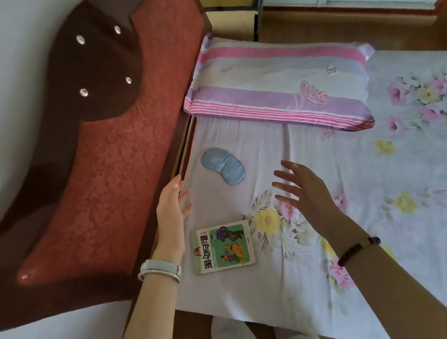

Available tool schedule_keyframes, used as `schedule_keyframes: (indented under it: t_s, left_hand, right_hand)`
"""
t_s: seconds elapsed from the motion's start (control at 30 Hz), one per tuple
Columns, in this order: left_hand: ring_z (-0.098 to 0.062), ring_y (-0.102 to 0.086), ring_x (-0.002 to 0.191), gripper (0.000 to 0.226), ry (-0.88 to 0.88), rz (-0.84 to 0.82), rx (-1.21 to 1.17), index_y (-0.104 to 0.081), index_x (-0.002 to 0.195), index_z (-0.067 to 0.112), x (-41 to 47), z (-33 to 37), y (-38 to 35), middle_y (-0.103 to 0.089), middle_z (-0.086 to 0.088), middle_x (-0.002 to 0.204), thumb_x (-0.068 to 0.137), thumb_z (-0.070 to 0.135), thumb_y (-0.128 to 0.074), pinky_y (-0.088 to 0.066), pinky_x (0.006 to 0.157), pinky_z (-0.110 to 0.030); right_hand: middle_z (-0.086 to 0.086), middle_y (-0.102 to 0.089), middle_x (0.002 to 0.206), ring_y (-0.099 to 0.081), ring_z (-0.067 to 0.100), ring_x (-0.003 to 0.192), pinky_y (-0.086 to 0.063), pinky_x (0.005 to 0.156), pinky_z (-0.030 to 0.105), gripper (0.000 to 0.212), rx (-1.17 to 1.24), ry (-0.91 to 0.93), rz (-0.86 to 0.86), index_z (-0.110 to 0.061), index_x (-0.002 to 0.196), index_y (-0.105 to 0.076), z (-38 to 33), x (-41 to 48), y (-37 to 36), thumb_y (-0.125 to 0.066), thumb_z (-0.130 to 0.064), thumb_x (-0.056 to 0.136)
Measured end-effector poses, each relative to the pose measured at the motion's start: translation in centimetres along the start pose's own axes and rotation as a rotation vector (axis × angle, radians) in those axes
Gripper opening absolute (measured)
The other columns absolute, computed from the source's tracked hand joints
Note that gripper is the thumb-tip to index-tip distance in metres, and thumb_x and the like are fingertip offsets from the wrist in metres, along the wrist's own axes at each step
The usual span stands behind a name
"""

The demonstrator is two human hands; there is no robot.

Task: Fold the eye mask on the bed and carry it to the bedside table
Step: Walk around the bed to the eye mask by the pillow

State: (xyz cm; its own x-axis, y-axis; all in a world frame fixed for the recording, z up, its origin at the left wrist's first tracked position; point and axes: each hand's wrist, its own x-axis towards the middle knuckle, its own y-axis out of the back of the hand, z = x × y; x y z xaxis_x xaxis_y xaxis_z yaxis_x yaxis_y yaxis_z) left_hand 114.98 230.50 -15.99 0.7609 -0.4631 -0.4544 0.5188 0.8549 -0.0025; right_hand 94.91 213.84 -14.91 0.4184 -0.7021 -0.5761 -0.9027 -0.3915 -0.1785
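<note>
Lying flat, eye mask [223,169] sits beyond both hands' spread fingers [286,182].

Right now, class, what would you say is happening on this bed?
A person reaches both open hands toward a blue eye mask lying flat and unfolded on the floral sheet, between the striped pillow and a picture book. The left hand and right hand are spread on either side of it, apart from it and holding nothing. Folding has not begun.

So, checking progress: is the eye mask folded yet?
No, the eye mask lies flat and unfolded on the sheet, both hands apart from it.
</note>
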Motion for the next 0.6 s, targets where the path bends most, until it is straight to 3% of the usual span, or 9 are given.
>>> schedule_keyframes:
  t_s: [0.17,0.3,0.6]
  left_hand:
    - [-0.016,-0.058,0.119,0.033,0.084,-0.034,0.032,-0.053,0.133,0.024,6.3,-1.4,-0.2,-0.056,0.001,0.133,0.101,0.027,-0.043,-0.048,0.103,-0.041]
    - [-0.023,-0.056,0.122,0.037,0.159,-0.083,0.047,-0.051,0.137,0.017,11.0,-3.4,-0.4,-0.054,-0.005,0.135,0.102,0.025,-0.044,-0.049,0.095,-0.037]
    - [-0.017,-0.056,0.114,0.036,0.136,-0.134,0.133,-0.049,0.138,0.011,21.9,-10.5,-2.5,-0.051,-0.004,0.132,0.102,0.012,-0.042,-0.053,0.079,-0.026]
  right_hand:
    - [0.009,-0.068,0.125,-0.067,0.03,0.112,-0.055,0.091,0.042,0.027,0.008,-0.016,0.111,-0.021,0.123,-0.064,2.2,3.4,-2.3,-0.049,-0.029,0.102]
    - [0.008,-0.068,0.125,-0.067,0.029,0.112,-0.055,0.091,0.042,0.029,0.042,-0.04,0.182,-0.02,0.125,-0.064,4.3,6.5,-4.0,-0.05,-0.03,0.101]
    - [0.01,-0.068,0.123,-0.067,0.027,0.11,-0.054,0.091,0.04,0.028,0.073,-0.096,0.254,-0.014,0.126,-0.06,10.9,15.3,-6.2,-0.049,-0.025,0.102]
